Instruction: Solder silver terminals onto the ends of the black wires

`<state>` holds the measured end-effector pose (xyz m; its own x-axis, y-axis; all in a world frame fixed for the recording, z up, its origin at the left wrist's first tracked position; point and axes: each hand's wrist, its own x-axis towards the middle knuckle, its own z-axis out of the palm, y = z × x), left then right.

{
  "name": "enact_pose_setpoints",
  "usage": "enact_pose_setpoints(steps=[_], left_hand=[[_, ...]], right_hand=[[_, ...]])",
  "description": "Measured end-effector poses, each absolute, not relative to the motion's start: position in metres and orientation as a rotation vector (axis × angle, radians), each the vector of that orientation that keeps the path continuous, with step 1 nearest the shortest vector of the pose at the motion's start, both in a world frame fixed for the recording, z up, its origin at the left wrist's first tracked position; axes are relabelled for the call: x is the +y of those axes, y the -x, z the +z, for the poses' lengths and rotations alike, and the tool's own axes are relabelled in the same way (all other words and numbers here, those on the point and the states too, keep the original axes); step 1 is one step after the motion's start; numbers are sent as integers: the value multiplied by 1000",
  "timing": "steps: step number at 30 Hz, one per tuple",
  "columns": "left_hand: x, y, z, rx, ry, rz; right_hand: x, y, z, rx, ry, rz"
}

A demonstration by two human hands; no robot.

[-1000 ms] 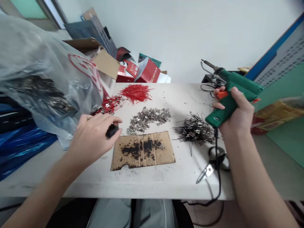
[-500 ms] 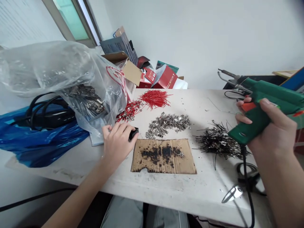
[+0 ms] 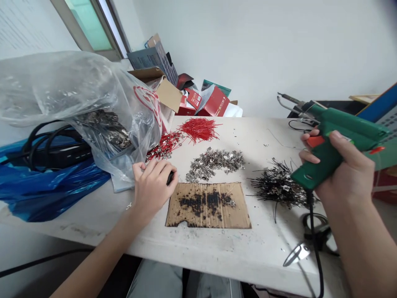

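Observation:
My right hand [image 3: 344, 165] is wrapped round the green grip of a soldering gun [image 3: 350, 124] with an orange trigger. It is held in the air at the right, its metal tip pointing up and left. My left hand [image 3: 156, 180] rests on the table, fingers curled over a small black object [image 3: 170, 178], mostly hidden under them. Just right of that hand lies a scorched piece of cardboard [image 3: 209, 221]. A heap of small metal terminals [image 3: 217, 163] lies behind the cardboard. Black wires with metal terminals [image 3: 281, 186] form a pile below the gun.
Red wires [image 3: 200, 129] and red wires with terminals [image 3: 166, 145] lie farther back. A clear plastic bag [image 3: 124, 99] and a blue bag [image 3: 62, 182] crowd the left. Scissors [image 3: 297, 254] lie at the front right, near the gun's black cord [image 3: 314, 248]. Boxes [image 3: 214, 101] stand behind.
My left fingers have closed further over the black object, so less of it shows. The view has shifted slightly; my right hand still holds the soldering gun up.

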<state>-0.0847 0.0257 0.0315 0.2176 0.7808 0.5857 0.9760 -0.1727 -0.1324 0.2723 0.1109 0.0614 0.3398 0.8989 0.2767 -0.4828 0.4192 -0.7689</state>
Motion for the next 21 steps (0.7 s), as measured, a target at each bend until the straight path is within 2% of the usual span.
enact_pose_setpoints(steps=[8, 16, 21], left_hand=[[6, 66, 36, -1280, 2281, -904], [-40, 68, 17, -1307, 2495, -781], [-48, 70, 8, -1333, 2442, -892]], right_hand=[[109, -272, 62, -762, 624, 991], [108, -270, 63, -761, 604, 1012], [108, -270, 62, -777, 590, 1040]])
